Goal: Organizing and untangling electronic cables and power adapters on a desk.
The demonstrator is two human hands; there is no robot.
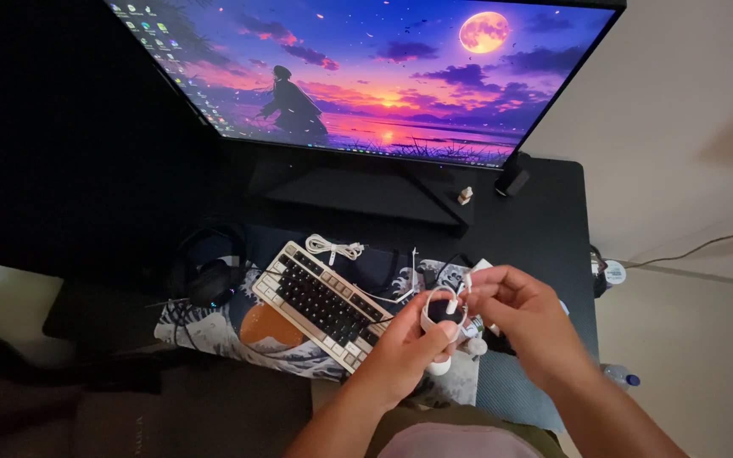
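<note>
At the top of the frame the monitor point(366, 76) glows purple, pink and orange, with an orange moon and a dark silhouetted figure. The bench point(545, 229) is black. At centre, the keyboard point(320, 304) has black keys in a cream case, on a desk mat point(231, 331) printed with grey-white waves and an orange disc; the cable point(444, 307) in the hands is white.

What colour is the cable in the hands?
White; the cable shows best in the head view.
</note>
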